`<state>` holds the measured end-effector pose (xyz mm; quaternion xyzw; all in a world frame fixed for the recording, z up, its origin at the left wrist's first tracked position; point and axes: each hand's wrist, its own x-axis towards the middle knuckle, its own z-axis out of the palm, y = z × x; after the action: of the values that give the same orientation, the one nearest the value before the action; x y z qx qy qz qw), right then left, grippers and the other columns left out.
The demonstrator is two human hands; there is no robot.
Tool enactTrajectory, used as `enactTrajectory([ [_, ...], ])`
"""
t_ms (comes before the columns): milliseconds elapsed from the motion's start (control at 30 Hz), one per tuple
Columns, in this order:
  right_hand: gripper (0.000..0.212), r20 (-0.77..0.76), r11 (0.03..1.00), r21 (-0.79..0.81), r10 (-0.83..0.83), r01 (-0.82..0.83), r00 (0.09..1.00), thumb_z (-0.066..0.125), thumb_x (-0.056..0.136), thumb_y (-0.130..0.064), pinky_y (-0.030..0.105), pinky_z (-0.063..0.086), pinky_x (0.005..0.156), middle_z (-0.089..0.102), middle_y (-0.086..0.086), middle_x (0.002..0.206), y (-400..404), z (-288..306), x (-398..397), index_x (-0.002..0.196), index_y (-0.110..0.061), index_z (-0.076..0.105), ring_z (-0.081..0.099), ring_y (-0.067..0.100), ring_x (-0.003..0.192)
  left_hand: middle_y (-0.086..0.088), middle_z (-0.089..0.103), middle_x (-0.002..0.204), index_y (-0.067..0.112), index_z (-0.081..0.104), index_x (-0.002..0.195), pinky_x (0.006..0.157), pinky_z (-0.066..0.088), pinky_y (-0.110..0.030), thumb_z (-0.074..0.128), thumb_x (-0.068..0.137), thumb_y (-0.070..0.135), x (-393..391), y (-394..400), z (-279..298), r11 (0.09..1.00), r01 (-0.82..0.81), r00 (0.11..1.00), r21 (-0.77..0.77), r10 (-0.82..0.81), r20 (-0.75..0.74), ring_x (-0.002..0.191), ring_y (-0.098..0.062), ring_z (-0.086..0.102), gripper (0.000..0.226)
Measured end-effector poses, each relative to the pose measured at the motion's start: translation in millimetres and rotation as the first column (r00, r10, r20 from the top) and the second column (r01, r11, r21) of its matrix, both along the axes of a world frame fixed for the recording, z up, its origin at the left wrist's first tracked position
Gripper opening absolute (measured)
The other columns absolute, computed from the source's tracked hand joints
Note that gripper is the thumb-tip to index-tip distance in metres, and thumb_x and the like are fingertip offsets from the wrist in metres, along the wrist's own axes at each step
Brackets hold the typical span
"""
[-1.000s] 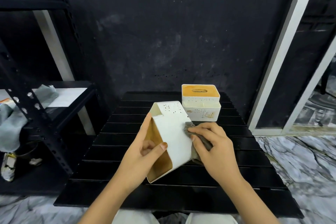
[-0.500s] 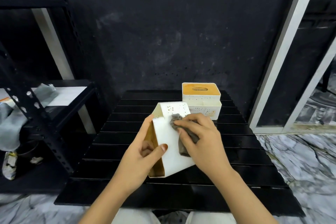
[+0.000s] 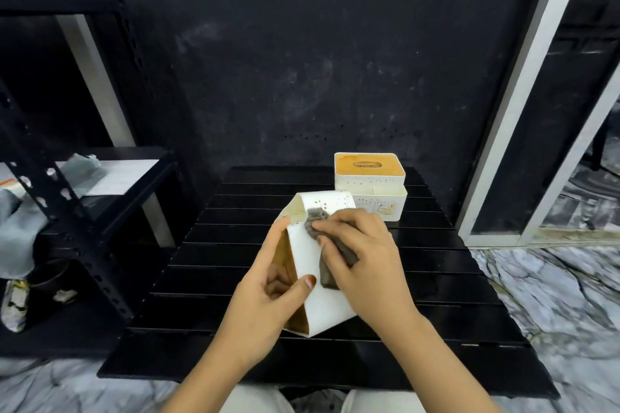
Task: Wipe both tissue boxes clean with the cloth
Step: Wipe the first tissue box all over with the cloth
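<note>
A white tissue box (image 3: 323, 302) with a wooden lid is tipped on its side on the black slatted table (image 3: 436, 285). My left hand (image 3: 268, 295) grips its near end, thumb over the white face, fingers on the wooden lid. My right hand (image 3: 362, 261) holds a grey cloth (image 3: 327, 270) and presses it against the white face near the box's far end. A second white tissue box (image 3: 370, 186), upright with an orange-brown slotted lid, stands at the table's far right.
A black metal shelving rack (image 3: 67, 211) stands to the left, holding grey cloths (image 3: 16, 228) and papers. A white door frame (image 3: 523, 77) rises at the right. Marble-patterned floor (image 3: 553, 295) surrounds the table. A dark wall is behind.
My right hand has slid the cloth along the white face from the box's right edge up and left toward its far end. The left hand keeps its grip on the box.
</note>
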<state>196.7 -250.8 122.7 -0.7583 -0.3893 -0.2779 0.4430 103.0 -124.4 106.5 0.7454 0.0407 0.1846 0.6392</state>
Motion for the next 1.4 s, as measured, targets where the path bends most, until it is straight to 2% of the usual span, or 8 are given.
enactTrajectory([
  [200,0.022,-0.083,0.998,0.059,-0.015,0.020,0.996,0.056,0.084,-0.027,0.040,0.050,0.079,0.057,-0.010,0.097,-3,11,20,0.100,-0.021,0.070,0.054,0.014,0.092,-0.016,0.066,0.099,0.058,0.029,0.135,0.087,0.052,-0.053,0.069,0.067,0.044,1,0,-4,1.000,-0.004,1.000,0.021,0.004,-0.024,0.096,-0.039,0.062,0.080],
  [400,0.021,-0.117,0.989,0.087,-0.110,0.121,0.987,0.061,0.081,-0.020,0.045,0.051,0.078,0.051,-0.016,0.097,-10,-1,17,0.100,-0.020,0.070,0.052,0.013,0.094,-0.011,0.066,0.103,0.058,0.028,0.136,0.087,0.053,-0.051,0.068,0.067,0.048,2,-1,-6,0.999,-0.024,0.999,0.032,0.025,-0.024,0.096,-0.033,0.064,0.080],
  [500,0.024,-0.053,0.993,0.072,-0.085,0.089,0.995,0.055,0.083,-0.030,0.041,0.051,0.075,0.056,-0.012,0.096,-2,2,6,0.099,-0.021,0.070,0.053,0.012,0.091,-0.009,0.067,0.104,0.057,0.028,0.136,0.086,0.054,-0.050,0.067,0.067,0.046,3,-2,-6,0.999,-0.023,1.000,0.029,0.023,-0.012,0.096,-0.030,0.064,0.080],
  [600,0.027,-0.021,0.999,0.048,-0.022,0.023,1.000,0.050,0.084,-0.031,0.040,0.049,0.075,0.058,-0.008,0.095,7,9,5,0.100,-0.021,0.069,0.054,0.013,0.089,-0.009,0.067,0.103,0.057,0.029,0.136,0.086,0.054,-0.050,0.067,0.068,0.044,2,-3,-4,0.999,-0.011,1.000,0.033,0.011,-0.016,0.096,-0.030,0.064,0.079],
  [767,0.023,-0.092,0.999,0.045,-0.011,0.015,0.996,0.052,0.086,-0.028,0.042,0.048,0.079,0.055,-0.011,0.098,10,22,20,0.101,-0.021,0.069,0.052,0.013,0.094,-0.008,0.068,0.104,0.058,0.030,0.135,0.086,0.054,-0.050,0.068,0.073,0.036,3,-4,-3,0.999,-0.001,0.999,0.044,0.003,-0.036,0.097,-0.027,0.065,0.076],
  [1000,0.019,-0.205,0.996,0.049,-0.059,0.071,0.977,0.061,0.087,-0.014,0.023,0.043,0.083,0.056,-0.008,0.099,-2,24,37,0.103,-0.019,0.069,0.051,0.014,0.096,-0.012,0.065,0.104,0.058,0.025,0.137,0.086,0.053,-0.050,0.067,0.069,0.047,3,0,-5,0.997,0.000,0.999,0.074,0.003,-0.041,0.098,-0.032,0.063,0.080],
  [1267,0.021,-0.279,0.996,0.073,-0.028,0.051,0.960,0.062,0.085,-0.011,0.013,0.039,0.085,0.054,-0.012,0.099,-13,10,33,0.103,-0.021,0.068,0.051,0.006,0.098,-0.006,0.066,0.110,0.059,0.025,0.136,0.088,0.053,-0.048,0.066,0.068,0.051,4,1,-6,0.998,-0.011,1.000,0.065,0.013,-0.027,0.100,-0.028,0.064,0.079],
  [1400,0.023,-0.254,0.996,0.077,-0.017,0.037,0.967,0.064,0.083,-0.008,0.021,0.042,0.090,0.054,-0.013,0.101,-25,-4,26,0.102,-0.021,0.068,0.053,0.010,0.102,-0.010,0.065,0.108,0.064,0.025,0.133,0.089,0.053,-0.048,0.067,0.066,0.053,4,1,-5,0.999,-0.028,0.999,0.043,0.029,-0.027,0.102,-0.030,0.063,0.080],
])
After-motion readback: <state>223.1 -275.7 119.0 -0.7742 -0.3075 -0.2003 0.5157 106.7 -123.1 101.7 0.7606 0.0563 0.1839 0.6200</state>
